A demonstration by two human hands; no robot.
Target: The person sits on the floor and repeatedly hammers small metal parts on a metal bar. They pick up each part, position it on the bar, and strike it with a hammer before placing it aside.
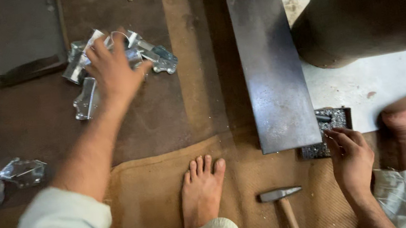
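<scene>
Left hand (112, 68) stretched out over a heap of shiny metal pieces (154, 57) on the floor, fingers spread apart and resting on top, nothing clamped. Right hand (349, 155) curled loosely at a small tray of bits (337, 117) beside the steel plate (269, 58); grip state unclear. Hammer (281, 200) lying on the mat (151, 199), near a bare foot (201, 190).
</scene>
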